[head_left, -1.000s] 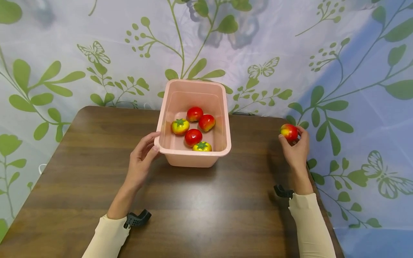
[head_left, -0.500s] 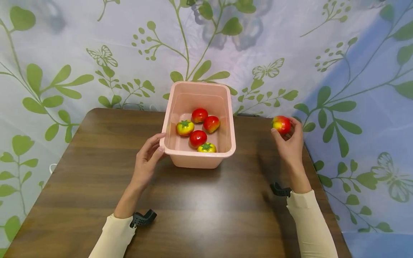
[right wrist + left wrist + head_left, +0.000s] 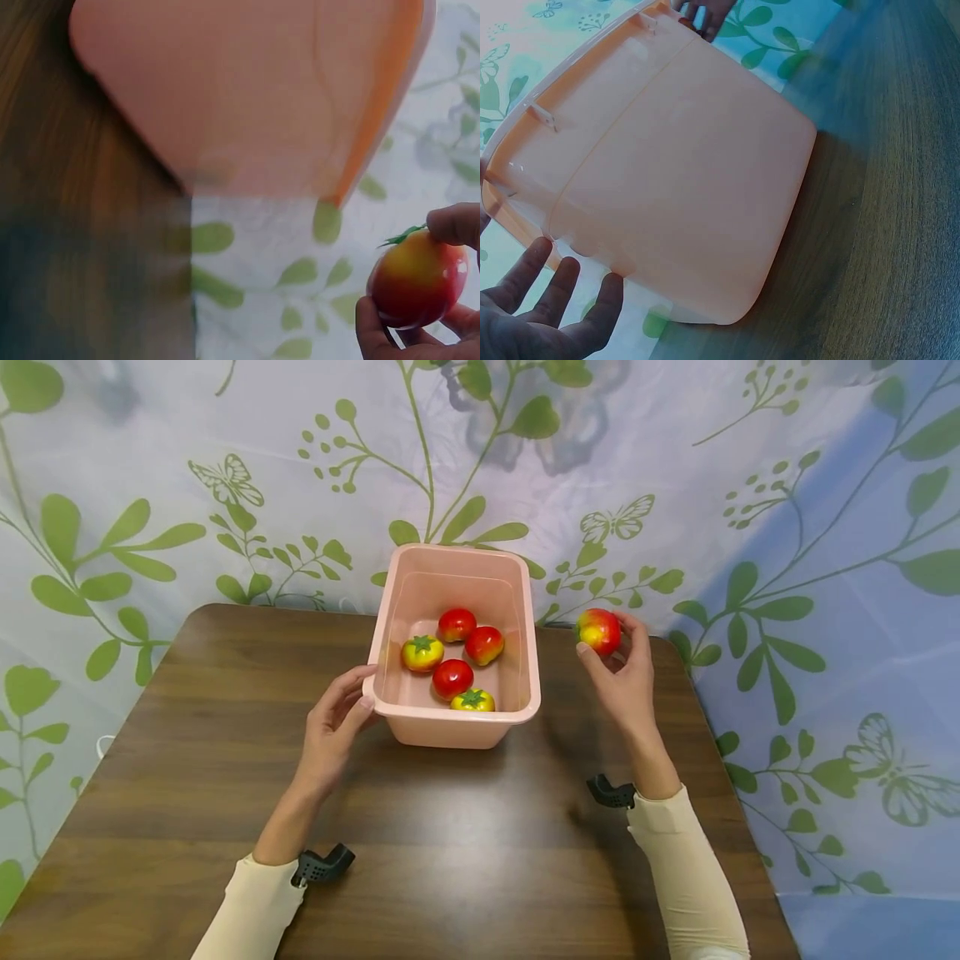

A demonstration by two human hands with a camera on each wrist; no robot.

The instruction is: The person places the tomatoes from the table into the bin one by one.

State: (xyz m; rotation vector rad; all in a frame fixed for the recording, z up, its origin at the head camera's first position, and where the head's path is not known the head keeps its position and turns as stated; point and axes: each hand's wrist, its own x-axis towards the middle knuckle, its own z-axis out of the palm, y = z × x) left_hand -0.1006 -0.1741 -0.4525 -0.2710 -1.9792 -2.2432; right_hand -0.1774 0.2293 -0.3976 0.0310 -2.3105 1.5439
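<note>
A pink plastic bin (image 3: 450, 731) stands near the back edge of the table. Several red and yellow tomatoes lie in it, among them a red tomato (image 3: 452, 678) and a yellow tomato (image 3: 422, 653) with a green star-shaped calyx. At the bin's front left corner, my left hand (image 3: 333, 727) holds the rim, its fingers (image 3: 562, 289) against the outer wall under it. My right hand (image 3: 622, 681) grips a red-and-yellow tomato (image 3: 418, 277) between thumb and fingers, in the air right of the bin. That tomato's green calyx points toward the bin.
The dark wood table (image 3: 450, 860) reaches back to a cloth backdrop (image 3: 300, 485) printed with green leaves and butterflies. The bin's rim (image 3: 534, 635) rises well above the tabletop. A black wrist mount (image 3: 324, 864) sits on each forearm.
My right hand has carried the tomato leftward and slightly back, from the table's right edge toward the bin. The left hand stays at the bin's rim, and the bin's contents look unchanged.
</note>
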